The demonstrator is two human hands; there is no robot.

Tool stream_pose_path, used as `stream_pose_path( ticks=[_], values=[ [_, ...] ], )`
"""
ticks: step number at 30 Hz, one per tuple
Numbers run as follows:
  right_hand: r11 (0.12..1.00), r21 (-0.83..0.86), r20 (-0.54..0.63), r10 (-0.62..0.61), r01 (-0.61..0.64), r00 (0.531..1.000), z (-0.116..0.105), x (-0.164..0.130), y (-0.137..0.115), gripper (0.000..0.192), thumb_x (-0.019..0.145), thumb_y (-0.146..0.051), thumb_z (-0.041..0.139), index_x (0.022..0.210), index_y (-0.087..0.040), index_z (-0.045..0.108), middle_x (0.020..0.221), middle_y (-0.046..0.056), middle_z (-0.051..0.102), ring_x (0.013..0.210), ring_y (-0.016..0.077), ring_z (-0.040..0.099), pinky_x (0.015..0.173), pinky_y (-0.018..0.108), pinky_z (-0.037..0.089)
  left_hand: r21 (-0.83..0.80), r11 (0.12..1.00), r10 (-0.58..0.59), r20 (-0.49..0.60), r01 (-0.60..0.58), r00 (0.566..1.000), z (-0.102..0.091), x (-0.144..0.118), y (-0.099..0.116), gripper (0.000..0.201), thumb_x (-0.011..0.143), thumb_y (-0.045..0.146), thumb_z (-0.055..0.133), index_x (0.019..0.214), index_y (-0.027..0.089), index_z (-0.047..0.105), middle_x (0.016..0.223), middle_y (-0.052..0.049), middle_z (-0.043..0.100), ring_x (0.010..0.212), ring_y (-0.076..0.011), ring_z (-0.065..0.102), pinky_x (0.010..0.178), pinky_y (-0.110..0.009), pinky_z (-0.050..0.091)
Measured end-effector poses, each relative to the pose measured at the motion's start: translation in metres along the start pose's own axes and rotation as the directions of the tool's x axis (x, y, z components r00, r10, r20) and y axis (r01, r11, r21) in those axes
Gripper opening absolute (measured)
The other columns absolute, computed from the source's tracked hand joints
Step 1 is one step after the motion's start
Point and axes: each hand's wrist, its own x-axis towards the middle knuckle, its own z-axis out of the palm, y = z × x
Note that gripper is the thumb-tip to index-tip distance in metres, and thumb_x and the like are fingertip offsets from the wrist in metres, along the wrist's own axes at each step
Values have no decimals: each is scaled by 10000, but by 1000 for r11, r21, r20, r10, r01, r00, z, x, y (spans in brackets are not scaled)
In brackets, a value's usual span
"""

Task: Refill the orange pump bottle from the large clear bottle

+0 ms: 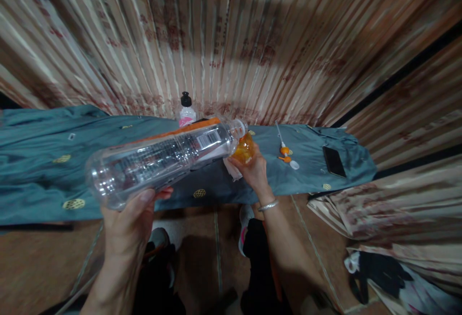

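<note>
Nearest, brown tiled floor [198, 242] opened out below the bench's front edge. Just above that edge, the left hand [128, 221] grasped a large, clear plastic bottle with an orange-edged label [162, 163] near its base, holding it slanted over the bench, neck to the right. The right hand [254, 168] gripped a translucent amber container [244, 149] at that neck; whether they touched could not be told. The narrow bench draped in patterned teal cloth [36, 180] stretched leftward past the bottle's base. Rightward, cloth separated an orange-and-white pump top [285, 152] from a black rectangular phone [334, 161] near the right end. A black-capped, pink-labelled bottle [186, 112] stood by the back edge, close to the pleated beige curtain [216, 31].
</note>
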Motion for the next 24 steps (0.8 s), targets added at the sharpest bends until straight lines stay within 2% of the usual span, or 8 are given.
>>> stream_pose_path(
  ticks=[4,10,17,24],
  values=[
    [1000,-12,-6,2,-2,1000,0,0,1,742,663,-412,853,1302,-195,545,1180,109,730,1076,302,704,926,450,565,8,1000,2,17,-2,1000,-2,0,0,203,507,189,828,661,177,697,552,2,711,451,-151,662,477,-214,602],
    [1000,14,-13,-26,26,1000,1,0,5,731,658,-411,853,1289,-202,549,1178,106,729,1070,300,705,921,450,566,-16,1000,4,-25,-4,1000,-4,3,-1,331,448,161,824,753,212,707,638,15,746,466,-153,670,455,-229,601],
    [1000,25,-12,-18,18,1000,2,0,5,721,654,-401,861,1280,-207,559,1172,106,737,1059,305,711,909,442,570,21,999,37,-1,-37,999,-2,2,-1,161,474,158,782,606,197,699,577,18,723,416,-146,656,437,-217,591],
    [1000,17,-10,-13,14,1000,0,1,4,730,652,-410,860,1282,-190,561,1187,112,735,1077,304,709,923,435,566,44,998,45,19,-46,999,-1,1,1,98,493,170,760,583,192,727,546,13,713,412,-143,655,432,-207,585]
  ],
)
